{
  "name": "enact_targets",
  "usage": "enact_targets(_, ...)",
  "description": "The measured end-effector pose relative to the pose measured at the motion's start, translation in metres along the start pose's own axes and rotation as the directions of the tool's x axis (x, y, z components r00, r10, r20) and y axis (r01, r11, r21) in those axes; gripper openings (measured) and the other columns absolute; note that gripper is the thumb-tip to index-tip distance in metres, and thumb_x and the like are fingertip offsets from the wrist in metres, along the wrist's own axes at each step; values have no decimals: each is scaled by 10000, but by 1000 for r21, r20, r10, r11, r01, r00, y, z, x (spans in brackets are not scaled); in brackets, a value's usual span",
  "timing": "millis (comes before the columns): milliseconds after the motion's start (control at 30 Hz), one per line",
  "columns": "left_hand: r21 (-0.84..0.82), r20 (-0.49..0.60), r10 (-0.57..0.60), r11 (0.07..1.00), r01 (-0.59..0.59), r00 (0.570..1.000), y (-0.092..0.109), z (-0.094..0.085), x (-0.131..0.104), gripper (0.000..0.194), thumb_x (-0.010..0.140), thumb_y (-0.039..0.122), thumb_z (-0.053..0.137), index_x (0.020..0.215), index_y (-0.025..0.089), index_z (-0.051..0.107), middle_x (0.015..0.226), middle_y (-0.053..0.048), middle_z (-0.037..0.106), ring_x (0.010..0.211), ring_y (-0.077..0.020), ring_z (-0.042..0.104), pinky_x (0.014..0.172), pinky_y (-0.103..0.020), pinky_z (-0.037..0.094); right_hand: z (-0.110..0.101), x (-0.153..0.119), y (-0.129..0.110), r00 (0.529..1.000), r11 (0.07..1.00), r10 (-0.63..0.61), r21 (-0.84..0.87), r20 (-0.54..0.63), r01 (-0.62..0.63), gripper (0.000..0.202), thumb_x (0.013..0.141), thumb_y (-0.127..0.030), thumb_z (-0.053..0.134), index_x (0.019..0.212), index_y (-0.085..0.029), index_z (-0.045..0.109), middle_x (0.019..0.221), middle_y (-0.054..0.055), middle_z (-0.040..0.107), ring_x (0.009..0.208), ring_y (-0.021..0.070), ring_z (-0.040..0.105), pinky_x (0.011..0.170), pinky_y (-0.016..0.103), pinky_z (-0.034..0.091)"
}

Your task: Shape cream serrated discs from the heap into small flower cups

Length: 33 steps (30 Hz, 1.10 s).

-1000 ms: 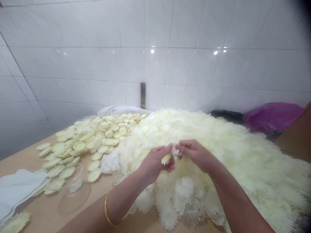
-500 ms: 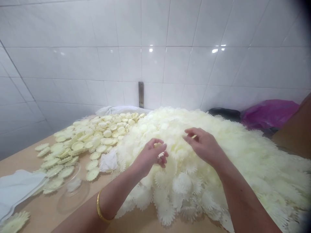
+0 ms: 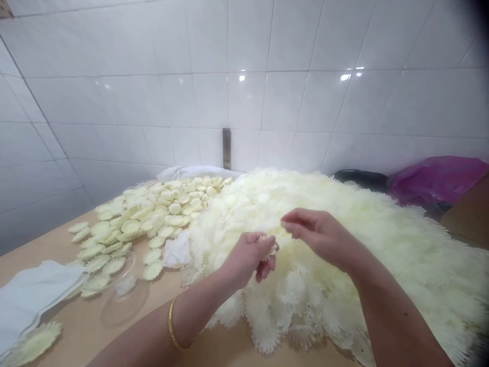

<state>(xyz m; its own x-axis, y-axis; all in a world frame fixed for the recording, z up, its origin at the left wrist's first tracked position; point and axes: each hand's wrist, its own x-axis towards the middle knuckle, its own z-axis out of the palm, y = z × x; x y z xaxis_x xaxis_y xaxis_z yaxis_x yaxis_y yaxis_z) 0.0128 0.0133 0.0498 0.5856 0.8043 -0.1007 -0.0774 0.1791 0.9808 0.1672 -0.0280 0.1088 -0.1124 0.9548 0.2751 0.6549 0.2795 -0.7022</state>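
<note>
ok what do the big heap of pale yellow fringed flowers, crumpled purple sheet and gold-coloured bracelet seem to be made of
Heap of pale yellow fringed flowers: perhaps thin fabric, matte; the layers look soft and slightly translucent.
Crumpled purple sheet: probably thin plastic, by its creases and faint gloss.
Gold-coloured bracelet: likely polished metal, from its shine.

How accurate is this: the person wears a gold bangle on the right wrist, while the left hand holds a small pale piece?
One detail is wrong: the head view shows the gold bangle on the left wrist, not the right. The left hand does hold a small pale piece.
</note>
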Motion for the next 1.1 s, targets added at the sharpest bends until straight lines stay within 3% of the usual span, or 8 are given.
enact_targets(200, -5, -33, -40, 999, 40, 999, -1, -2, 0, 477, 656, 629, 510, 582, 163, 448, 358, 52, 381, 290, -38, 285, 321, -170, 149, 10, 6, 8, 977, 994, -56, 105, 207, 35, 217, 754, -349, 578, 875, -170, 599, 755, 34, 609, 693, 159, 560, 627, 282, 432)
enact_targets(367, -5, -13, -131, 991, 131, 991, 2, 2, -2, 583, 644, 722, 394, 610, 147, 485, 413, 32, 414, 332, -50, 345, 357, -179, 182, 14, 8, 7, 974, 977, -126, 194, 189, 89, 147, 783, -278, 528, 764, -160, 613, 711, 28, 612, 687, 151, 558, 650, 278, 429)
enact_targets(500, -87, 132, -173, 979, 185, 976, 8, 3, -4, 595, 713, 695, 305, 702, 141, 520, 471, 7, 472, 363, -71, 403, 361, -189, 229, 13, 8, 8, 984, 987, -83, 150, 158, 60, 189, 798, -242, 461, 674, -155, 574, 637, 18, 585, 605, 137, 527, 599, 267, 411)
enact_targets(600, -147, 214, -113, 978, 146, 970, 11, 3, -5, 390, 766, 519, 424, 769, 142, 523, 533, 4, 503, 402, -78, 447, 393, -196, 303, 12, 9, 12, 999, 998, -29, 64, -17, 30, 176, 787, -243, 448, 651, -167, 530, 589, 0, 538, 553, 128, 480, 530, 248, 372)
enact_targets(667, -173, 207, -76, 978, 113, 975, 12, 4, -6, 201, 743, 343, 515, 777, 145, 508, 547, 12, 500, 414, -80, 462, 403, -199, 325, 14, 10, 13, 983, 999, 31, -15, -183, -35, 172, 771, -243, 451, 620, -174, 499, 545, -13, 494, 521, 124, 442, 503, 242, 344)
enact_targets(733, -171, 183, -50, 982, 82, 982, 12, 5, -6, 122, 721, 249, 541, 760, 142, 498, 520, 25, 475, 402, -78, 453, 386, -195, 315, 16, 11, 14, 960, 994, 55, -76, -274, -79, 173, 762, -232, 447, 602, -178, 481, 530, -16, 484, 513, 124, 434, 504, 243, 333)
enact_targets(1100, -152, 201, -55, 985, 86, 978, 16, 6, -7, 135, 748, 271, 522, 719, 141, 499, 483, 44, 422, 379, -57, 407, 351, -176, 248, 26, 16, 17, 899, 976, 18, -188, -437, -111, 204, 785, -257, 399, 600, -191, 452, 540, 1, 515, 516, 138, 450, 510, 242, 320)
